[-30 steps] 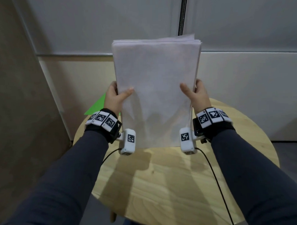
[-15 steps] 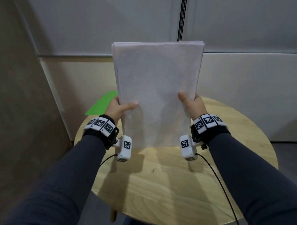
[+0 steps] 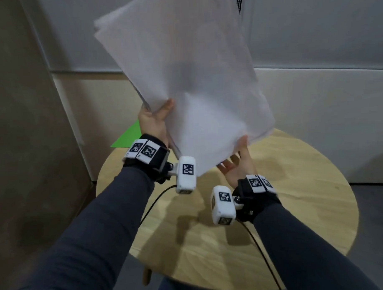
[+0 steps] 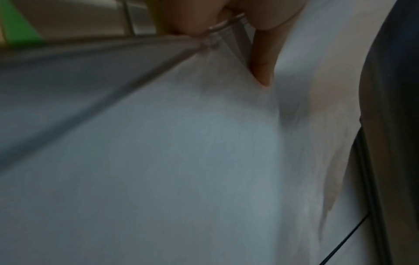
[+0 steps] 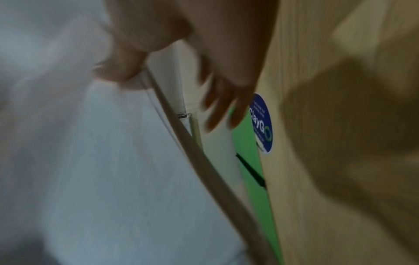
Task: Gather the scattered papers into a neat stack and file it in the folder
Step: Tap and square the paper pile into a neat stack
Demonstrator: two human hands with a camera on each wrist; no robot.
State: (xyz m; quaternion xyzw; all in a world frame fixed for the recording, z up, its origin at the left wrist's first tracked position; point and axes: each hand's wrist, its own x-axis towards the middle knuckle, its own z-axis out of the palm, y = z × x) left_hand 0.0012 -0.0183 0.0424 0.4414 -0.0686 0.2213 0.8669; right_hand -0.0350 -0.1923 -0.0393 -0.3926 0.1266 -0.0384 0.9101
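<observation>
A thick white paper stack [image 3: 183, 69] hangs in the air above the table, tilted with its top corner toward the left. My left hand [image 3: 161, 113] pinches its left edge, thumb on the front and fingers behind; the left wrist view shows the thumb pressed on the sheet [image 4: 181, 161]. My right hand [image 3: 234, 160] is below the stack's lower edge, palm up and fingers spread, with only the thumb touching the paper [image 5: 90, 161]. The green folder [image 3: 127, 136] lies on the far left of the table, mostly hidden behind the papers; in the right wrist view the folder [image 5: 249, 161] is seen edge-on.
A round light wooden table [image 3: 297, 206] lies under both hands, with a blue round sticker [image 5: 260, 123] near the folder. Grey and beige wall panels stand close behind. A brown wall runs along the left.
The stack was upright, gripped at both sides. It has now swung up and tilted left. My right hand has let go of its side grip and dropped under the lower edge.
</observation>
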